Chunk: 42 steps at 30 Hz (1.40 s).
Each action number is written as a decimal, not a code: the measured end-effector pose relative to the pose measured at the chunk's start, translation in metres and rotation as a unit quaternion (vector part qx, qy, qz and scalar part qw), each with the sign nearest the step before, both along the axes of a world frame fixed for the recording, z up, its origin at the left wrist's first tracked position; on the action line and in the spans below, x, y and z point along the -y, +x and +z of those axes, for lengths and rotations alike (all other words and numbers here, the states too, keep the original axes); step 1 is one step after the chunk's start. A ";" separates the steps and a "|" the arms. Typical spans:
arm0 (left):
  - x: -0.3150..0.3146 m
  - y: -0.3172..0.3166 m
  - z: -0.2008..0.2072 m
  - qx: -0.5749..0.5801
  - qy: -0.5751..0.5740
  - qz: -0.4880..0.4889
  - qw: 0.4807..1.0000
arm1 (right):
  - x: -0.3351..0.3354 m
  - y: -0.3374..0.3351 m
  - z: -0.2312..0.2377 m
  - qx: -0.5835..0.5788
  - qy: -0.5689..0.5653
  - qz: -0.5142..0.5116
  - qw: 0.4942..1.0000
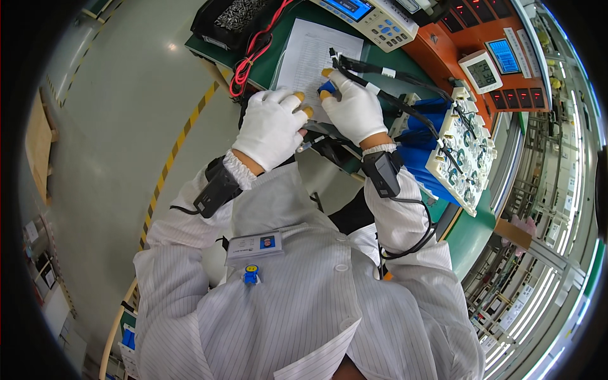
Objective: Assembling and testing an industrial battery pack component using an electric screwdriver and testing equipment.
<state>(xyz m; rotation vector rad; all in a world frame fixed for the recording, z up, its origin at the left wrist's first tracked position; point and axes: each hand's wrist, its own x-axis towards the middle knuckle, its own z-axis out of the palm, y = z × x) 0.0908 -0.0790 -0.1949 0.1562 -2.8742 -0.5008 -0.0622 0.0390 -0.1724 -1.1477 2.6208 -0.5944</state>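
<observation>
My right hand (354,111), in a white glove with yellow fingertips, pinches a small blue piece (327,87) over a printed sheet (310,54). The piece's kind is mostly hidden by the fingers. Black sleeved cables (405,77) with small connectors at their ends run past the right fingertips. They lead to a blue battery pack (430,117) with a white end plate (465,158). My left hand (269,130), gloved the same way, is curled at the sheet's lower left corner. Whatever lies under its fingers is hidden.
A black bin of screws (237,16) stands at the back left, beside red leads (253,60). Behind the hands are a bench meter (373,22) and an orange test cabinet (443,50) with a small white display (481,71). The green table (297,31) has its edge below my wrists.
</observation>
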 end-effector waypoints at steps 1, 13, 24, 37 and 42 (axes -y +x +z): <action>0.001 0.000 -0.001 0.001 0.001 0.000 1.000 | 0.004 0.000 0.005 0.021 0.041 -0.002 0.999; 0.003 0.002 -0.009 -0.031 0.031 0.008 0.999 | -0.012 -0.012 0.010 0.109 0.050 -0.007 0.993; 0.002 0.002 -0.012 -0.030 0.059 0.013 0.998 | 0.004 -0.014 0.007 0.029 0.093 0.032 0.995; 0.005 0.003 -0.013 -0.040 0.070 0.022 0.996 | 0.015 -0.012 0.007 -0.001 0.120 0.059 0.991; 0.001 0.004 -0.012 -0.037 0.065 0.025 0.997 | 0.019 -0.013 0.008 -0.009 0.125 0.078 0.989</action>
